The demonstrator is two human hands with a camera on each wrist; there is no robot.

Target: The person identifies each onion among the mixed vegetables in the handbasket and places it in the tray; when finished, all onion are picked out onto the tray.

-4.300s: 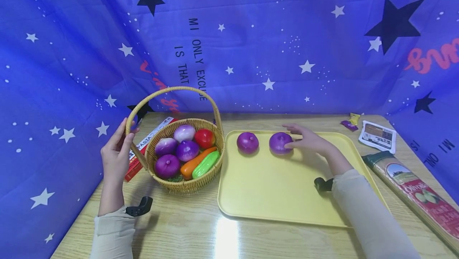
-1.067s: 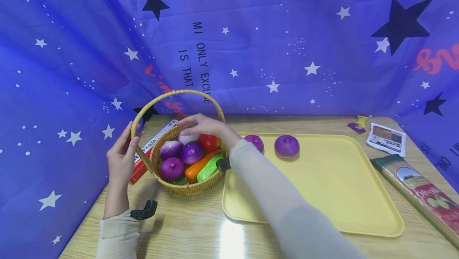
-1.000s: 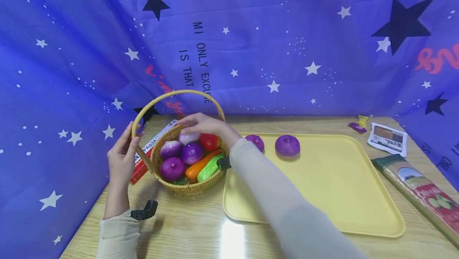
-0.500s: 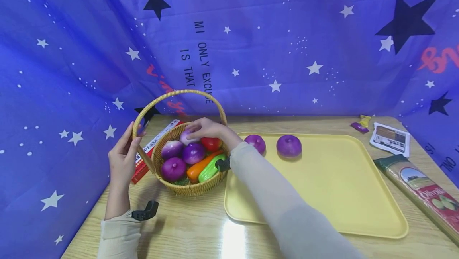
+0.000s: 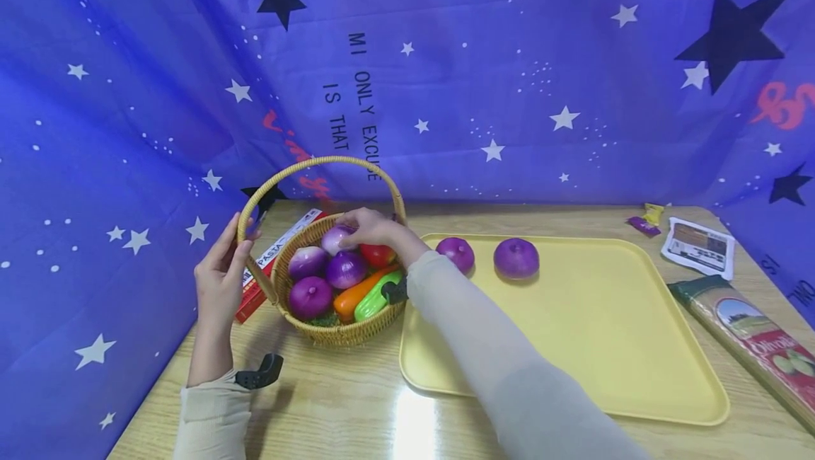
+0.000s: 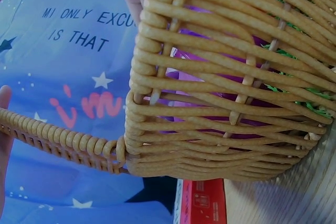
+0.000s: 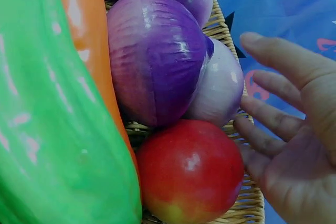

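Observation:
My left hand (image 5: 219, 279) grips the side of the tall handle (image 5: 325, 159) of a wicker basket (image 5: 344, 336). Inside lie several shiny vegetables: purple onions (image 5: 346, 270), an orange carrot-like piece (image 5: 354, 299), a long green one (image 5: 376, 302) and a red round fruit (image 7: 191, 169). At the basket's back, my right hand (image 5: 376, 228) hovers beside a pale purple-and-white round vegetable (image 5: 335, 239). The right wrist view shows its fingers (image 7: 278, 121) spread and extended, holding nothing. Wickerwork fills most of the left wrist view, with one fingertip on the handle.
A yellow tray (image 5: 573, 332) right of the basket carries two purple onions (image 5: 516, 259). A red pasta box (image 5: 251, 301) lies behind the basket's left side. Along the right stand a long pasta packet (image 5: 751, 340), a white packet (image 5: 698, 248) and small wrapped sweets (image 5: 646, 221).
My right hand has gone from an onion on the tray to the basket. Over the last second it has slid slightly right, off the pale vegetable. The left hand stays on the handle.

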